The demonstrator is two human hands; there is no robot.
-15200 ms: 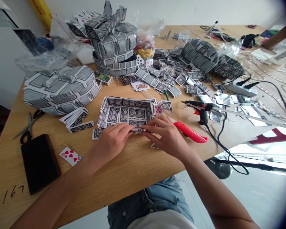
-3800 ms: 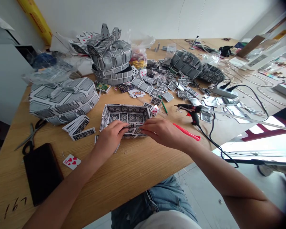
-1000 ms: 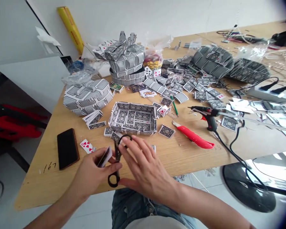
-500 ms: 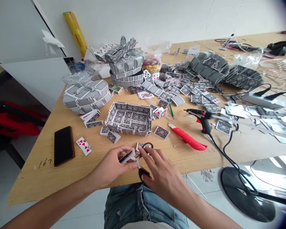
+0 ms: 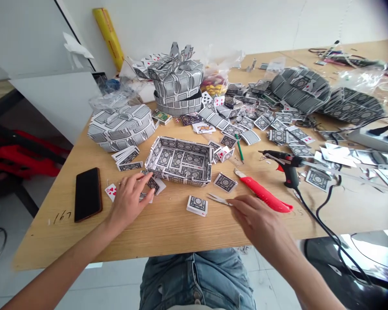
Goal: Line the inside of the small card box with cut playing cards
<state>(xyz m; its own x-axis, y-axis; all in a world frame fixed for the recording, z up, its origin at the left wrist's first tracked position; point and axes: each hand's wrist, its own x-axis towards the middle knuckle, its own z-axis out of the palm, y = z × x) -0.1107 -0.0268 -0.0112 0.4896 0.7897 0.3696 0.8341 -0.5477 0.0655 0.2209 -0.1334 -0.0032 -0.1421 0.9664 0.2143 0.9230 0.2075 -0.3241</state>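
Note:
My left hand [image 5: 127, 200] is over the table left of centre, fingers apart, its fingertips at folded cards [image 5: 153, 185] near the corner of a box made of cards [image 5: 181, 161]. Whether it grips one of them is hard to tell. My right hand [image 5: 254, 215] is closed around scissors [image 5: 219, 199]; the blades point left and the handles are hidden under the fingers. Between the hands lies a small stack of cards [image 5: 198, 205], patterned back up. A single folded card [image 5: 225, 182] rests just beyond the scissors.
A black phone [image 5: 88, 194] lies at the left. To the right are a red-handled cutter [image 5: 265, 193] and a glue gun [image 5: 286, 165] with its cable. Woven card baskets [image 5: 121, 127], a green pen [image 5: 239, 148] and many scattered cards [image 5: 245, 122] stand or lie farther back.
My left hand has moved left, away from the scissors, and the folded card it held is no longer in it. My right hand has moved right with the scissors, uncovering the card stack.

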